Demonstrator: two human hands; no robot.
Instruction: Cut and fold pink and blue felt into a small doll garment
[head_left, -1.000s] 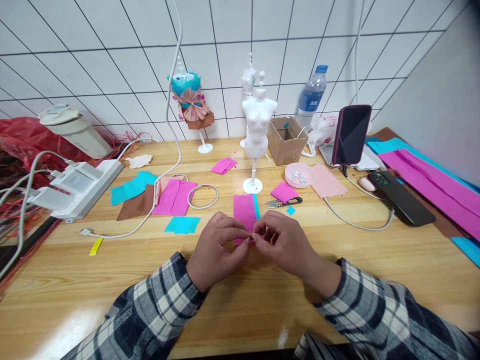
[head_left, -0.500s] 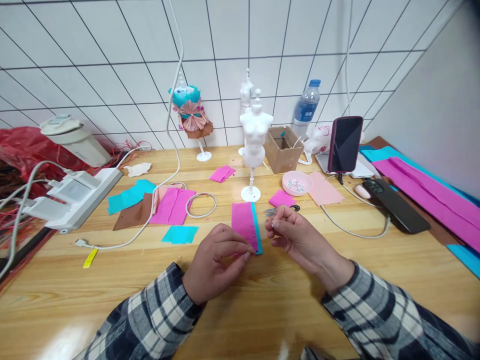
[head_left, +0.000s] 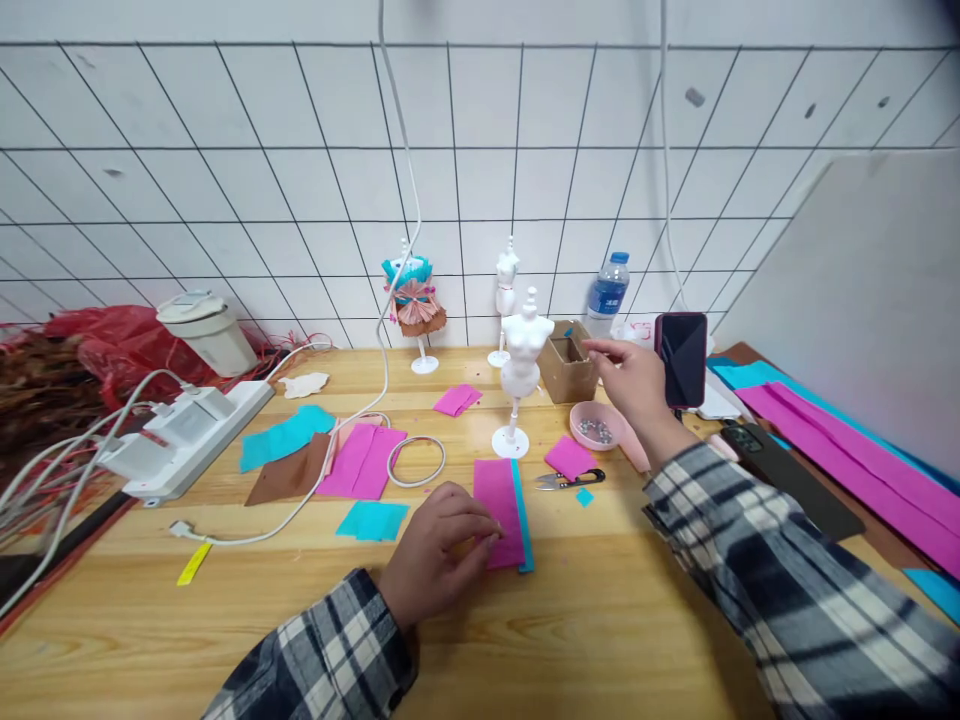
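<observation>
My left hand (head_left: 442, 555) rests low at the left edge of a magenta fabric-like strip (head_left: 499, 500) with a turquoise border. Its thumb and fingertips are pressed together; whatever is between them is too small to make out. My right hand (head_left: 634, 388) reaches out at the open cardboard box (head_left: 568, 385), its index finger stretched toward the rim and the fingers slightly apart. I see nothing in it. Below that hand stands a pink bowl (head_left: 576, 428) of small shiny beads. Thread snips (head_left: 574, 480) lie beside a folded magenta piece (head_left: 568, 457).
A bare white mini mannequin (head_left: 525, 350) stands mid-table, with another and a dressed one (head_left: 416, 300) behind. Cables, a power strip (head_left: 199, 440) and fabric pieces lie left. A phone (head_left: 682, 355), another dark phone (head_left: 795, 480) and long magenta strips (head_left: 855, 470) are right.
My right hand has moved up and forward from beside the strip to the cardboard box, its fingers loosening. My left fingertips have shifted left off the strip's lower corner. The view has tilted up.
</observation>
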